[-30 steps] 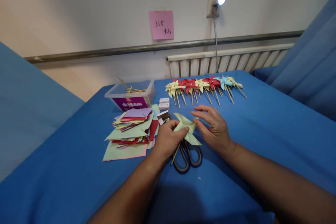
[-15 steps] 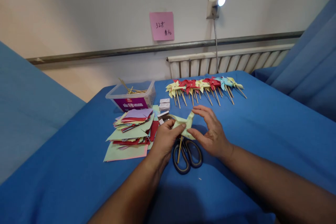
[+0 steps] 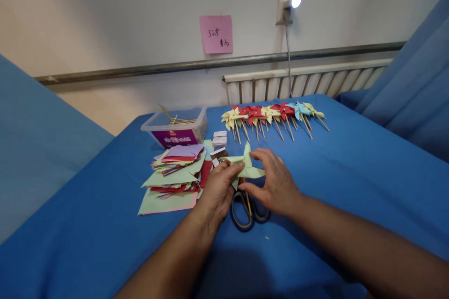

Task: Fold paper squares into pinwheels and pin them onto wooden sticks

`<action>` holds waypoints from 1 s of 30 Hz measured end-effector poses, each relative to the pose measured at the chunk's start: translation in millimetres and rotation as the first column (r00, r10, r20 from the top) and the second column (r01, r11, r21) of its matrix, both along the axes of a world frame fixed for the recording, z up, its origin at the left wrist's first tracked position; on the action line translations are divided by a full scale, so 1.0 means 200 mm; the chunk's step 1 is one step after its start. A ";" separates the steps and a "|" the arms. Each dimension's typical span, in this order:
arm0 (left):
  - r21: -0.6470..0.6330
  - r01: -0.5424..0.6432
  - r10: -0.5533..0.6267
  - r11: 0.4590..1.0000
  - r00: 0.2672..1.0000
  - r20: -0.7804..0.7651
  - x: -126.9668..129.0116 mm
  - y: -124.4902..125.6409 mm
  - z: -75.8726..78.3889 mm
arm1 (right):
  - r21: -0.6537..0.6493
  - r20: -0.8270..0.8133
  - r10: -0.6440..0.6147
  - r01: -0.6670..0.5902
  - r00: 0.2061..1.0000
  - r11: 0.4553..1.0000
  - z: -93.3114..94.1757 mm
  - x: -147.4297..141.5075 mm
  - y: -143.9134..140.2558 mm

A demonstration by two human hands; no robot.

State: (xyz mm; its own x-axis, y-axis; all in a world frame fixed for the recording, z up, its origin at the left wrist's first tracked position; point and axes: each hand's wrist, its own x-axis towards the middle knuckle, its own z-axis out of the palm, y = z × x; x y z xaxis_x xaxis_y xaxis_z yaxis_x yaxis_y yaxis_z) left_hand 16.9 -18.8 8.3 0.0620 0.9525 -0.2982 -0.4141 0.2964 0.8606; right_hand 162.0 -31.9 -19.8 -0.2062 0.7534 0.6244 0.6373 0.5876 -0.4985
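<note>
Pinching one pale green pinwheel point(image 3: 247, 168), left hand point(image 3: 219, 189) and right hand point(image 3: 277, 187); wooden sticks point(image 3: 177, 120) inside plastic tub point(image 3: 175, 131).

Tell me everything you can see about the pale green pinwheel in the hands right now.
The pale green pinwheel is folded from thin paper, its pointed blades fanning out from the middle, one sticking upward. A thin wooden stick runs down from it toward the person. It is held just above the scissors on the blue cloth. The left hand pinches its left side; the right hand grips its right side, fingers curled over the blades.
</note>
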 end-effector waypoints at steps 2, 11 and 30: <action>0.002 -0.002 0.002 1.000 1.000 -0.005 0.01 0.00 0.00 | -0.022 -0.002 -0.008 0.008 1.000 1.000 0.00 -0.01 -0.01; -0.023 0.041 -0.040 0.999 0.998 0.048 0.00 -0.01 -0.01 | -0.086 -0.053 0.021 -0.026 0.998 0.996 -0.01 0.01 0.02; -0.007 0.140 -0.140 0.990 0.986 -0.087 -0.01 0.01 -0.02 | -0.499 -0.832 -0.182 -0.563 0.525 0.658 -0.03 -0.01 0.08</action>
